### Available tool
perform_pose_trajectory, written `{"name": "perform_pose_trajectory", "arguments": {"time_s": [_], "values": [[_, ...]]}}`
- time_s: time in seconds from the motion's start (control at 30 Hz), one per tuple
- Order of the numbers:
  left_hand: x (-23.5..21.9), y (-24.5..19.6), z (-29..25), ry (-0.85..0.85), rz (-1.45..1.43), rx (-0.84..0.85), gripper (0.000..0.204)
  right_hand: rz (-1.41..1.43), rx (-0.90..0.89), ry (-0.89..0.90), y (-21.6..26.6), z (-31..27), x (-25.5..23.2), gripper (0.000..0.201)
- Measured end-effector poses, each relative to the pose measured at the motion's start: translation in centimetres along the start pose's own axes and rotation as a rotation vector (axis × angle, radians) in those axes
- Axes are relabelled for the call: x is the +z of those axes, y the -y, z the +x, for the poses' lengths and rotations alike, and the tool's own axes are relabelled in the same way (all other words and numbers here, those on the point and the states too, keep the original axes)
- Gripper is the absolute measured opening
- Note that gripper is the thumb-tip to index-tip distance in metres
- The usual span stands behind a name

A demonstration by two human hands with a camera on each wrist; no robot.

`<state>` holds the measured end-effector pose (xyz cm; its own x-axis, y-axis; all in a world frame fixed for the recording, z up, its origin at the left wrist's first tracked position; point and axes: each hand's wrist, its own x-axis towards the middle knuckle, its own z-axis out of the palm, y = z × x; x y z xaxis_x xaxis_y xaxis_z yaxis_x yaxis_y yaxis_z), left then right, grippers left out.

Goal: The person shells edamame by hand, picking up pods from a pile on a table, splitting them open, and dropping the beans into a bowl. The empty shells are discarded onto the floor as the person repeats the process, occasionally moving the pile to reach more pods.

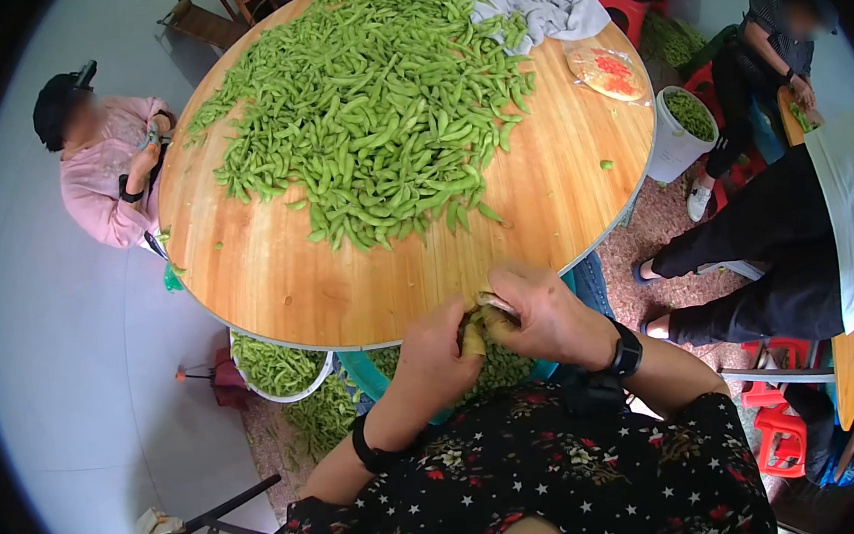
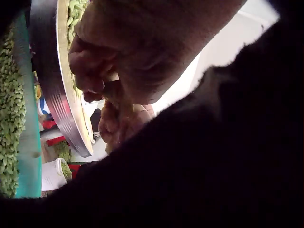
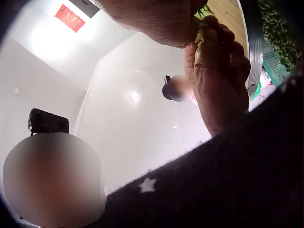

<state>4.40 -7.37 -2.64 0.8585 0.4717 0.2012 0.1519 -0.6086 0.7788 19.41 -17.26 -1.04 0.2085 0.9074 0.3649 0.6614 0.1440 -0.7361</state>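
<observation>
Both hands meet just over the near table edge, fingers curled and fingertips together. My left hand [image 1: 439,351] pinches a green soybean pod [image 1: 474,314], mostly hidden by the fingers. From the other side my right hand [image 1: 550,320] grips at the same pod, and a narrow whitish piece [image 1: 496,304] shows by its thumb; I cannot tell what that piece is. Yellowish covering wraps the left thumb [image 3: 206,47] in the right wrist view. Beyond the hands, a large heap of soybean pods [image 1: 365,121] covers much of the round wooden table [image 1: 268,290].
Under the table edge stand a teal tub [image 1: 363,372] and a white bucket of pods [image 1: 285,369]. A grey cloth [image 1: 552,1] and a packaged flat round item [image 1: 610,74] lie at the far right. Another person [image 1: 108,162] sits at left; a white bucket [image 1: 680,137] stands right.
</observation>
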Motion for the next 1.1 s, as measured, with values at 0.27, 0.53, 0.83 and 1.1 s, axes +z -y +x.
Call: {"name": "perform_pose_trajectory", "arguments": {"time_s": [0.27,0.53,0.83,1.1], "values": [[-0.5,-0.2,-1.1,0.019,0.154,0.091,0.013,0.055,0.046,0.073,-0.2,-0.4,-0.3,0.015],[-11.2,-0.9,-5.1,0.272,0.506,-0.167,0.031,0.265,0.059,0.43,-2.1,-1.1,0.4,0.012],[-8.9,7.2,16.2,-0.251,0.585,0.173,0.02,0.484,0.404,0.39,-2.5,-0.2,1.0,0.027],[-7.1,7.5,18.3,-0.24,0.718,0.209,0.014,0.323,0.303,0.295,-2.3,-0.5,-1.6,0.032]]}}
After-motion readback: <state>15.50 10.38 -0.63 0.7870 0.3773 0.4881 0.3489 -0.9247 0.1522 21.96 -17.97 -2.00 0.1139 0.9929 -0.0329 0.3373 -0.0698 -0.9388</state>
